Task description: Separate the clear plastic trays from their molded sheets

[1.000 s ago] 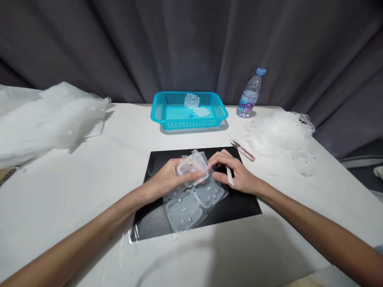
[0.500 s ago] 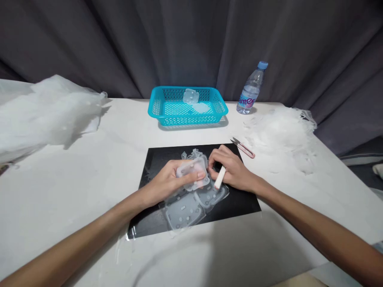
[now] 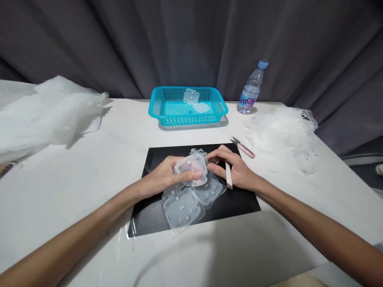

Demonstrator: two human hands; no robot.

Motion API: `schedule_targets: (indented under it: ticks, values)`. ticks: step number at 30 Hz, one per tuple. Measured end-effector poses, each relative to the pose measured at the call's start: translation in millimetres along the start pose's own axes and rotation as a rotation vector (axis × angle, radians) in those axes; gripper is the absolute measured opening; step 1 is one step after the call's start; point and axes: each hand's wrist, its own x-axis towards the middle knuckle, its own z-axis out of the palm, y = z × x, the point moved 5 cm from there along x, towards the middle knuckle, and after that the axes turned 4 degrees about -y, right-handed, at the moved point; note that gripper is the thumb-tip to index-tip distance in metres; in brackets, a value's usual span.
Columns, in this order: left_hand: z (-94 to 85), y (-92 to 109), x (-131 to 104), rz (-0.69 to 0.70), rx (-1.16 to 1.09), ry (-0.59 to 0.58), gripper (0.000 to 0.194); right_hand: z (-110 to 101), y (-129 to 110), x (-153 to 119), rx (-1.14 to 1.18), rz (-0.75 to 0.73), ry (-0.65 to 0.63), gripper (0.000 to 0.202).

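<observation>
My left hand (image 3: pixel 163 177) grips a translucent, rounded-square silicone-like piece (image 3: pixel 187 164), its thumb pressed on the face. The piece has small bumps and holes and is joined to a sheet of similar pieces (image 3: pixel 182 209) lying below on a black mat (image 3: pixel 236 203). A white stick-like tool (image 3: pixel 228 175) is tucked in my right hand (image 3: pixel 235 167), its end pointing down towards me; whether it has a blade is hidden. The right fingertips are at the right edge of the held piece, beside a crumpled translucent strip (image 3: pixel 197 151).
Behind the mat stands a blue basket (image 3: pixel 187 120) with two translucent pieces in it. A water bottle (image 3: pixel 249 91), pink-handled thread snips (image 3: pixel 243 148) and a heap of white scraps (image 3: pixel 278 133) are to the right. White translucent sheets (image 3: pixel 50 111) are piled at left.
My right fingers have opened out somewhat and the white tool has swung more upright, shifting right. The held piece has tilted and moved slightly left.
</observation>
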Motion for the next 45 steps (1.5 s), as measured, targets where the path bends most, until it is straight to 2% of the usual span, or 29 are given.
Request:
schedule_targets:
  ticks: [4, 11, 15, 19, 25, 29, 31, 33, 36, 39, 42, 45]
  values:
    - [2.8, 1.7, 1.3, 0.02, 0.018, -0.017, 0.034, 1.6, 2.4, 0.4, 0.062, 0.04, 0.024, 0.007]
    - [3.9, 3.8, 3.1, 0.128, 0.052, 0.045, 0.033, 3.3, -1.0, -1.4, 0.101, 0.045, 0.044, 0.006]
    - [5.8, 3.4, 3.5, 0.134, 0.037, 0.038, 0.031, 3.3, -5.4, -4.2, 0.084, 0.023, 0.079, 0.004]
    - [7.3, 0.7, 2.0, 0.08, -0.035, 0.07, 0.029, 4.3, -6.1, -4.0, 0.005, 0.0, 0.134, 0.002]
    - [23.0, 1.3, -0.2, 0.019, 0.012, -0.09, 0.033, 6.4, 0.7, 1.8, -0.192, 0.092, 0.15, 0.011]
    - [13.1, 0.5, 2.3, 0.04, 0.01, 0.034, 0.034, 6.3, -2.6, -1.4, -0.228, 0.028, 0.125, 0.008]
    - [7.4, 0.1, 2.9, 0.054, 0.011, 0.092, 0.036, 2.0, -3.6, -5.2, -0.259, -0.018, 0.179, 0.021]
    - [4.3, 0.5, 3.1, 0.073, 0.019, 0.12, 0.037, -0.2, -6.8, -8.8, -0.317, -0.123, 0.195, 0.042]
    - [4.2, 2.9, 3.5, 0.133, 0.055, 0.126, 0.035, 7.0, -14.0, -13.0, -0.487, -0.313, 0.056, 0.058]
    - [4.5, 4.8, 3.3, 0.173, 0.086, 0.137, 0.034, 15.8, -21.6, -17.6, -0.673, -0.467, -0.041, 0.047]
    - [0.3, 6.0, 0.0, 0.159, 0.094, 0.146, 0.037, 17.5, -26.7, -19.6, -0.767, -0.538, 0.024, 0.032]
    - [-3.0, 5.7, -4.6, 0.123, 0.063, 0.001, 0.037, 16.4, -24.0, -17.2, -0.743, -0.481, 0.058, 0.02]
